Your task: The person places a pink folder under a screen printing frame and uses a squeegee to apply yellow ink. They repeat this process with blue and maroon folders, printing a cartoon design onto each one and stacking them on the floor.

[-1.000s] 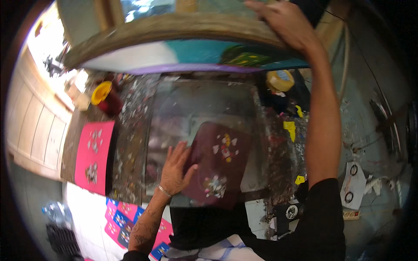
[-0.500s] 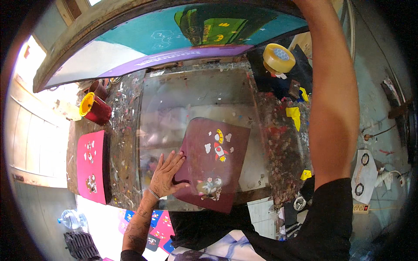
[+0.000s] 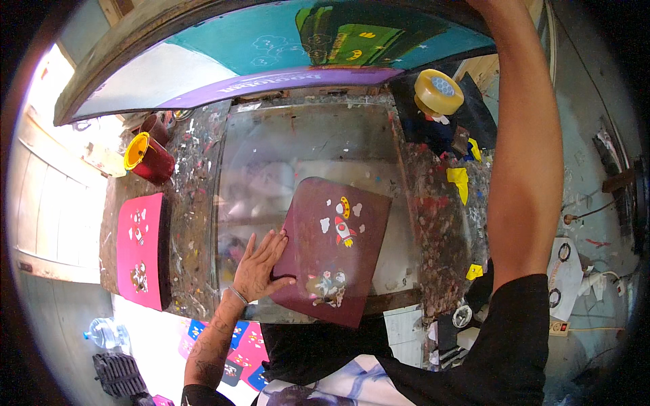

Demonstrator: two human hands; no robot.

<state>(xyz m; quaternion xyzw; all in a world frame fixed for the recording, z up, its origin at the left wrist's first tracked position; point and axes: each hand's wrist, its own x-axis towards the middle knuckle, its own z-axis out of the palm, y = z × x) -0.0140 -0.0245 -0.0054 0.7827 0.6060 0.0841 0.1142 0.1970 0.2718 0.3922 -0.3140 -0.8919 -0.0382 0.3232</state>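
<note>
My left hand (image 3: 261, 266) lies flat with its fingers apart at the left edge of a maroon sheet (image 3: 315, 250), the thumb over that edge. The sheet is printed with a rocket, clouds and small cartoon figures, and lies tilted on a smooth, glassy board (image 3: 254, 145). Above the board's far side stands a raised wooden-framed printing screen (image 3: 250, 57), with teal, white, purple and green areas. My right forearm (image 3: 528, 149) reaches up to the screen's right end. The right hand itself is cut off at the top of the picture.
On the paint-stained table (image 3: 189, 250) lie a pink printed sheet (image 3: 140, 250), a dark red pot with a yellow rim (image 3: 154, 166), a roll of clear tape (image 3: 433, 95) and yellow scraps (image 3: 459, 183). Several printed pieces (image 3: 250, 352) and a water bottle (image 3: 108, 334) are below, left.
The screen sits slightly higher in the picture, with its left end raised. The left hand stays at the maroon sheet's edge, and the sheet keeps nearly the same place.
</note>
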